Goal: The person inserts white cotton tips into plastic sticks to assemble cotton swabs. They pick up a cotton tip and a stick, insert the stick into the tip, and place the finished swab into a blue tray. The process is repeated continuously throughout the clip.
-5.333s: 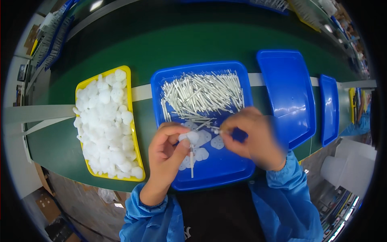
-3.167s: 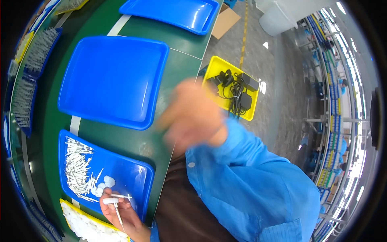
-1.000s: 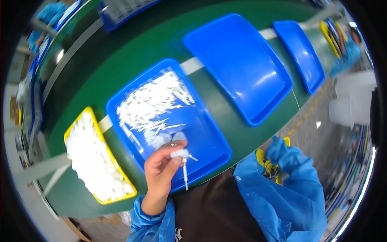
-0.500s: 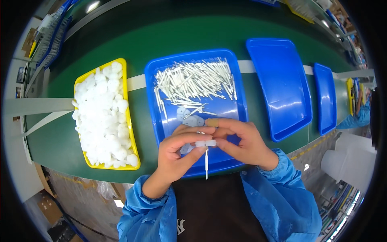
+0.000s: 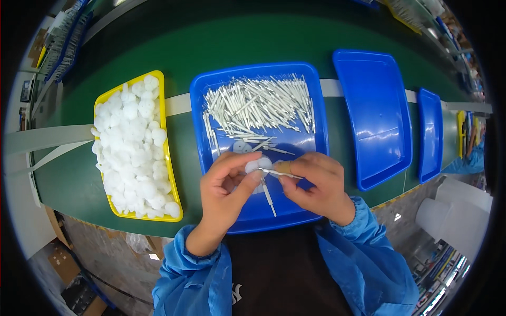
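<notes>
My left hand (image 5: 224,181) is closed on a round white plastic disc (image 5: 252,165), pinching it between thumb and fingers. A thin white stick (image 5: 269,201) slants down from the disc toward me. In my right hand (image 5: 319,181), thumb and fingers pinch a second thin white stick (image 5: 284,174), lying nearly sideways with its left end at the disc. Whether that end sits in the disc cannot be made out. Both hands are above the near part of a blue tray (image 5: 321,121). In it lie a heap of similar white sticks (image 5: 258,102) and a few translucent discs (image 5: 241,147).
On the left, a yellow tray (image 5: 180,203) is piled with white rounded pieces (image 5: 132,142). To the right stand a larger blue tray (image 5: 377,121) and a smaller blue tray (image 5: 431,134). All rest on a green tabletop (image 5: 253,42). Another person's blue sleeve (image 5: 469,158) shows at far right.
The disc has turned from edge-on to showing its face, and its stick now slants. My right fingers have moved right, off the disc, and a second stick now shows in them.
</notes>
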A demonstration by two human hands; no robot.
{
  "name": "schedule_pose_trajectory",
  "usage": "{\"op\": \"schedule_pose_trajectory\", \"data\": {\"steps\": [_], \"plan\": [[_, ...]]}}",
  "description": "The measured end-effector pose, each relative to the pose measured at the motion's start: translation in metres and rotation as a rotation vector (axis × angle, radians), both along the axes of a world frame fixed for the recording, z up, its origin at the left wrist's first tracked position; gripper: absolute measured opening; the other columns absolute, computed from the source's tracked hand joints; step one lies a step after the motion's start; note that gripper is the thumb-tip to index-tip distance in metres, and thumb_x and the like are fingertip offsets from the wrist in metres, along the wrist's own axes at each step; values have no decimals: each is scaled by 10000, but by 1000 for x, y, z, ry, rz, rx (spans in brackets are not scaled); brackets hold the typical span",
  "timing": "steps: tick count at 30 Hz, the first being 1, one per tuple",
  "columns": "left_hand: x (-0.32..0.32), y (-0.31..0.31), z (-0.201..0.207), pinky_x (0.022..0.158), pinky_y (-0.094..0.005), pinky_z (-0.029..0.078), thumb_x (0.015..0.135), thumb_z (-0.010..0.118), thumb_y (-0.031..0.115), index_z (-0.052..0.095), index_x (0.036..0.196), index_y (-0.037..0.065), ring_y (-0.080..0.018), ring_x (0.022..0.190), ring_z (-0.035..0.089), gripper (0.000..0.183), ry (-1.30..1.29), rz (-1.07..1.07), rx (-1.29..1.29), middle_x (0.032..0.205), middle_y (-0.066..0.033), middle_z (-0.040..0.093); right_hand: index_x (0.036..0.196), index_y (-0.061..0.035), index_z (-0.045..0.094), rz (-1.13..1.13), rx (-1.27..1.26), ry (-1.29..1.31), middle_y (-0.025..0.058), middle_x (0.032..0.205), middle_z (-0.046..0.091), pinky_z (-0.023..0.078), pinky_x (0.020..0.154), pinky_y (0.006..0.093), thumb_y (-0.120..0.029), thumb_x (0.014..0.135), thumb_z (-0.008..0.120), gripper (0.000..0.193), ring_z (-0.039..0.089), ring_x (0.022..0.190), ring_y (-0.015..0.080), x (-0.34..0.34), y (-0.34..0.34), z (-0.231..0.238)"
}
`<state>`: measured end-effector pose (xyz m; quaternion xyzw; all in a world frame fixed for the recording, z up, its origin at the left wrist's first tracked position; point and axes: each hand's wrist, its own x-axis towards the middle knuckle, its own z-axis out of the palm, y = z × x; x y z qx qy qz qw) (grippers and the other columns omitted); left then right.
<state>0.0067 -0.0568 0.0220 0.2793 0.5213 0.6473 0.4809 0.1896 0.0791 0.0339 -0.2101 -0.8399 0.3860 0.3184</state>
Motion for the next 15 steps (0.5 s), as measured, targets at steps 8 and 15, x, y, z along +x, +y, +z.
{"op": "schedule_pose_trajectory", "data": {"steps": [8, 15], "plan": [[5, 5, 0, 956, -313, 659, 1038, 707, -106, 713, 1414, -42, -206, 1204, 746, 381, 3, 24, 15, 1279, -106, 651, 1100, -87, 847, -10, 48, -17, 54, 726, 716, 533, 550, 335, -54, 829, 906, 279, 694, 584, 219, 7, 1, -3], [6, 6, -2, 949, -316, 653, 1058, 688, -90, 699, 1409, -38, -215, 1225, 747, 355, 1, 25, -14, 1371, -147, 692, 1101, -81, 854, 5, -60, -82, 68, 731, 730, 525, 537, 338, -54, 850, 882, 254, 690, 578, 224, 14, 2, -2]]}}
